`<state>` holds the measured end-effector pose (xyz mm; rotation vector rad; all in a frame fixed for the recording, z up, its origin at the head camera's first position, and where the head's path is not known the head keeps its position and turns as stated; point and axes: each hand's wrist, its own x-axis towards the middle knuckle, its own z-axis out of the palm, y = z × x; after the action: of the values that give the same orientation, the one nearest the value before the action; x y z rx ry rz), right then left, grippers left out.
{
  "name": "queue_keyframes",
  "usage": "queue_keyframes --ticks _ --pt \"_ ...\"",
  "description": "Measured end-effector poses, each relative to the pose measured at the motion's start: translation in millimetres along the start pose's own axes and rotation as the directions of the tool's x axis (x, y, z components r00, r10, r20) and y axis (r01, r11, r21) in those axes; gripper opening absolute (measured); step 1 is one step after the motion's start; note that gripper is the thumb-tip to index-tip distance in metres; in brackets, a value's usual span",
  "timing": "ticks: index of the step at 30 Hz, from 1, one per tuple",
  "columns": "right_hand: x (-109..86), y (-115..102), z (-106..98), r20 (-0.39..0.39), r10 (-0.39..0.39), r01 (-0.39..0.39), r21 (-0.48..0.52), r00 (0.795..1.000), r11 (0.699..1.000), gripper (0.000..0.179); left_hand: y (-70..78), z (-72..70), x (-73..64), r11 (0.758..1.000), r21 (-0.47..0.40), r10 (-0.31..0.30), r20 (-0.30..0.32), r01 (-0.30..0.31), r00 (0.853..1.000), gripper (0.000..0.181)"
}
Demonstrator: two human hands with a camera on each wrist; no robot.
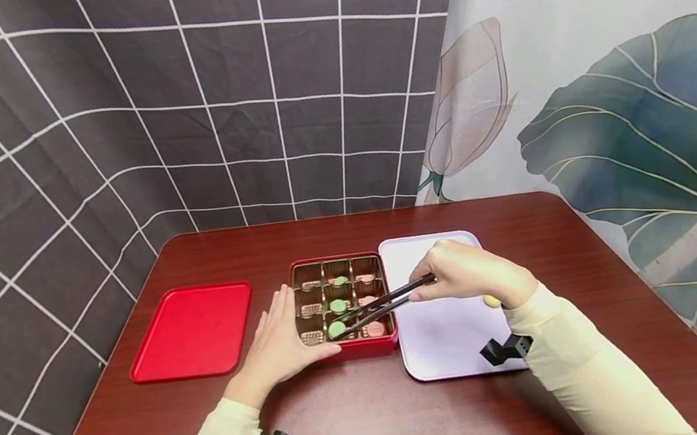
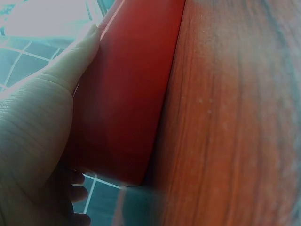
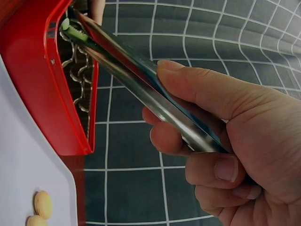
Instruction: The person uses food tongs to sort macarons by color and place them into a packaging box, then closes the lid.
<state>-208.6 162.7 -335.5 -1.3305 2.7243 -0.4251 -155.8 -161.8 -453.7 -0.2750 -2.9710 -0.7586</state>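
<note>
A red box (image 1: 350,351) with a divided insert stands mid-table. Green round cookies (image 1: 338,306) lie in its middle column and pink ones (image 1: 374,329) in the right column. My left hand (image 1: 280,342) rests against the box's near left corner, fingers along the left side and thumb along the front rim. With my right hand (image 1: 463,268) I grip metal tongs (image 3: 155,101) from the right. Their tips reach into the front middle compartment, about the green cookie (image 1: 337,329) there; whether they pinch it I cannot tell.
To the right is a white tray (image 1: 448,352), partly under my right arm, with yellow cookies (image 3: 43,205) on it. At the left lies a red tray or lid (image 1: 194,332). Curtains hang behind the wooden table (image 1: 349,411).
</note>
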Motion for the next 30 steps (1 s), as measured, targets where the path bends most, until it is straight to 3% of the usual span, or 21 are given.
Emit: queue_keyframes --ticks 30 --pt "10.7 -9.2 -1.5 0.005 -0.031 0.031 -0.052 1.0 0.998 0.006 -1.1 1.6 -0.1 1.0 0.007 0.005 -0.008 -0.004 1.0 0.142"
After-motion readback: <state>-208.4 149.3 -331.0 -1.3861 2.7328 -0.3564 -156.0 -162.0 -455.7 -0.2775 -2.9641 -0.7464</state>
